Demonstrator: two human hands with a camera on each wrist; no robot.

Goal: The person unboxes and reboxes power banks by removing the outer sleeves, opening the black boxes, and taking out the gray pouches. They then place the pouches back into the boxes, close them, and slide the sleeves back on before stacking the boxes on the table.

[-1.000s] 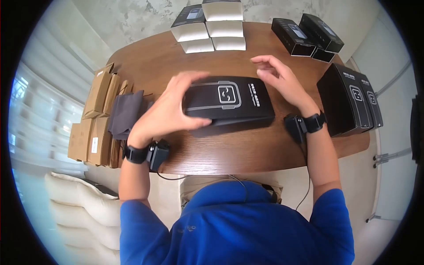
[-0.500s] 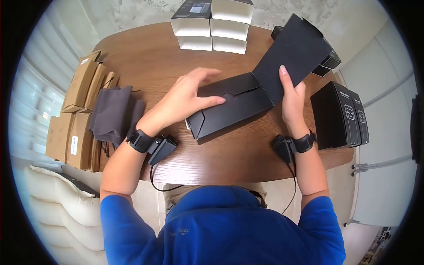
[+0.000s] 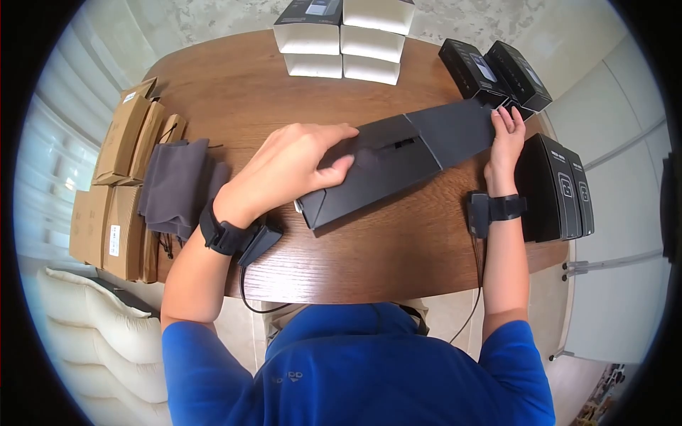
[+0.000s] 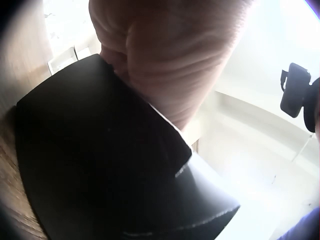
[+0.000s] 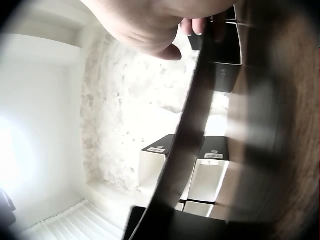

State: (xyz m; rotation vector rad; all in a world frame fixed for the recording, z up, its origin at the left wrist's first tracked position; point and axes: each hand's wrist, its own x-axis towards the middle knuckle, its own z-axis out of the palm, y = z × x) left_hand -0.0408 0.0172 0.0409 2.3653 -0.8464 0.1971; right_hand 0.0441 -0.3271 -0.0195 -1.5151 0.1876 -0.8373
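A black box (image 3: 376, 174) lies slanted on the wooden table with its lid (image 3: 458, 131) folded out to the right. My left hand (image 3: 284, 167) holds the box's left end, its thumb over the top and its fingers toward the far side; in the left wrist view that hand (image 4: 170, 50) is above the box's dark panel (image 4: 95, 150), fingertips mostly hidden. At the lid's far right end, my right hand (image 3: 506, 145) has bent fingers at the edge. In the right wrist view the hand (image 5: 155, 22) is at the top of the lid (image 5: 185, 135), its thumb apart from it.
Open-ended boxes with white insides (image 3: 373, 39) are stacked at the back. Small black boxes (image 3: 472, 67) lie back right, larger black boxes (image 3: 554, 188) stand right. Brown cartons (image 3: 106, 227) and a grey cloth bag (image 3: 174, 184) are on the left.
The box has been turned to a slant and opened. Its raised lid has swung down to the right, with my right hand moving right to its end. My left hand stays at the box's left end.
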